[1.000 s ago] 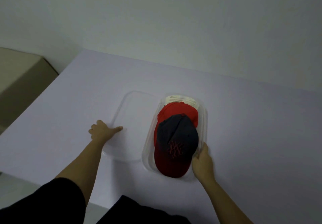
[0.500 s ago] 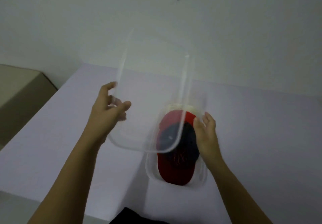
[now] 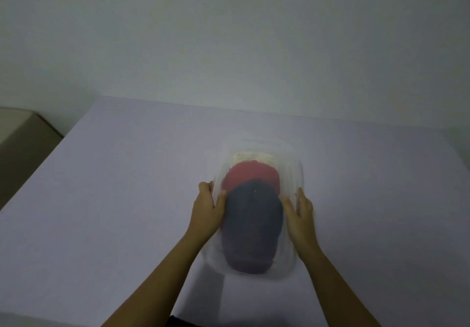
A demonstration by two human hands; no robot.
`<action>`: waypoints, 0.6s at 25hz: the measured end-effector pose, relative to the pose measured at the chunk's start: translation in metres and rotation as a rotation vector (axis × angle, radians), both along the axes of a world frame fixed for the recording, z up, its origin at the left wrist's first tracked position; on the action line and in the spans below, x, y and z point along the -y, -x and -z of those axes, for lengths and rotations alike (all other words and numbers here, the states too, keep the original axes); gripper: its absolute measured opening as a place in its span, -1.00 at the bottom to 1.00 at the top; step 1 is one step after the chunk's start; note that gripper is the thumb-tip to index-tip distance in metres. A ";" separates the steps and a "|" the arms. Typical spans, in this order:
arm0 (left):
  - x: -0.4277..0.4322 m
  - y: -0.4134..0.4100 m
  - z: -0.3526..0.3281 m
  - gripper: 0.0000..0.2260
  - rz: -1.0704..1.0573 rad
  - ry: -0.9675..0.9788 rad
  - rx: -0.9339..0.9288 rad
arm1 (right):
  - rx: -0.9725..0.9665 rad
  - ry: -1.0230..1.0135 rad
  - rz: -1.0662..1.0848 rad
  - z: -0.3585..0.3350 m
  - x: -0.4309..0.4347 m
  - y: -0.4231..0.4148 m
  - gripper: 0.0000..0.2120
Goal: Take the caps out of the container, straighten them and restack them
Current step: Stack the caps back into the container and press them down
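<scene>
A clear container [image 3: 292, 169] sits on the pale table [image 3: 127, 186], covered by its blurred clear lid [image 3: 287, 255]. Inside, a dark cap [image 3: 254, 225] lies over a red cap [image 3: 250, 176]. The left hand [image 3: 207, 209] and right hand [image 3: 300, 212] press flat against the container's two sides, fingers spread. Bare tabletop surrounds the container; the table's far edge meets the wall [image 3: 229, 47].

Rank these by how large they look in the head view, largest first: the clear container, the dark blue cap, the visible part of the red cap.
1. clear container, which surrounds both caps.
2. dark blue cap.
3. red cap, mostly hidden beneath the blue one, so only its visible part counts.
</scene>
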State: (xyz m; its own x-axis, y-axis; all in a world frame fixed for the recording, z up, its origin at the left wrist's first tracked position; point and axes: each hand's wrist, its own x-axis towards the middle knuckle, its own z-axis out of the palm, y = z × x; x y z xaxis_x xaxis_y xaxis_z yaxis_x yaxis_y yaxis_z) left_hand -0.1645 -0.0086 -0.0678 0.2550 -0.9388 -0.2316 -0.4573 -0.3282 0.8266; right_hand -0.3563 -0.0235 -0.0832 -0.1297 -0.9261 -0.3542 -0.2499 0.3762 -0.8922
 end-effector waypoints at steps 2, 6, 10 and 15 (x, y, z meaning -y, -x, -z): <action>0.002 0.001 0.017 -0.51 0.048 -0.015 0.015 | -0.002 0.002 -0.036 0.010 0.001 -0.001 -0.39; 0.009 0.000 0.047 -0.53 0.166 -0.027 0.160 | 0.067 -0.006 -0.055 0.023 0.008 -0.001 -0.41; 0.016 0.000 0.058 -0.53 0.158 -0.050 0.215 | 0.090 -0.028 -0.033 0.036 0.014 0.001 -0.42; 0.017 0.000 0.067 -0.53 0.153 -0.023 0.296 | 0.153 -0.015 0.007 0.052 0.021 0.005 -0.39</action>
